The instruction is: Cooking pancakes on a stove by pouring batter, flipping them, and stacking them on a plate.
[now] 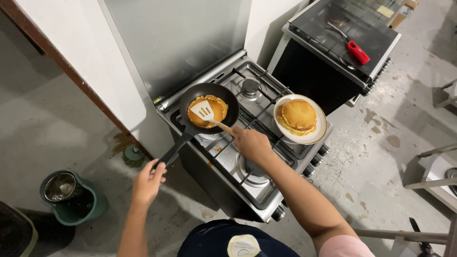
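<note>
Left hand [148, 180] wraps frying pan [209, 107] handle end, steadying it on burner; right hand [251, 143] clenches slotted spatula [205, 113], blade flat on pancake [207, 110]; I see plate [319, 135] of finished pancakes [298, 116] close alongside.

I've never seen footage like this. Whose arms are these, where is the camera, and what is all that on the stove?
There is no machine here: a person wears a camera on the head, so this one picture looks straight down at their own two arms. The left hand has a grip on the long handle of a black frying pan, which sits on a gas stove. In the pan lies a golden pancake. The right hand holds a slotted spatula by its wooden handle, with the blade resting on that pancake. Beside the pan, on the stove's right side, stands a white plate with a stack of finished pancakes. Behind is a second stove with a red-handled tool on its dark top. On the floor to the left stands a green bucket.
</note>
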